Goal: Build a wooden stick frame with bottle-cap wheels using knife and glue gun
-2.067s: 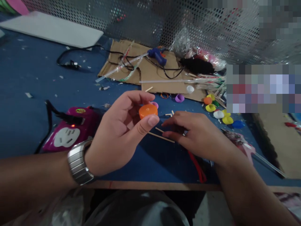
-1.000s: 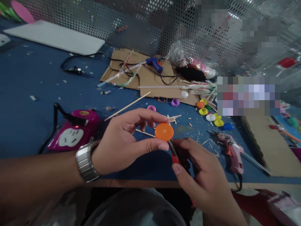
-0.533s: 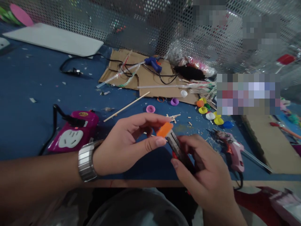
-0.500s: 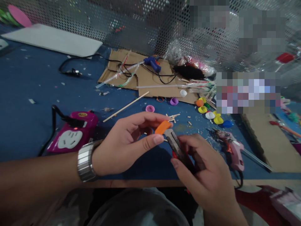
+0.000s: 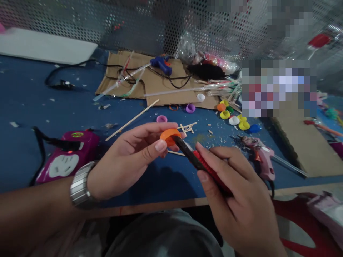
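My left hand (image 5: 136, 157) pinches an orange bottle cap (image 5: 168, 135) between thumb and fingers, its open side turned towards the right. My right hand (image 5: 241, 192) is closed around a red and dark utility knife (image 5: 198, 159). The knife's front end reaches the inside of the cap; its very tip is hidden there. Just beyond the hands lie short pieces of wooden stick (image 5: 187, 127) on the blue table.
A purple power strip (image 5: 91, 139) lies left; a pink glue gun (image 5: 265, 160) lies right. Behind are loose bottle caps (image 5: 225, 114), a wooden stick (image 5: 134, 119), cardboard (image 5: 171, 98) and a blue glue gun (image 5: 162, 65). A mesh panel (image 5: 150, 21) stands at the back.
My left hand has tilted the orange cap so that its hollow side shows. My right hand has rolled the utility knife and brought its front end into the cap. The view has shifted slightly.
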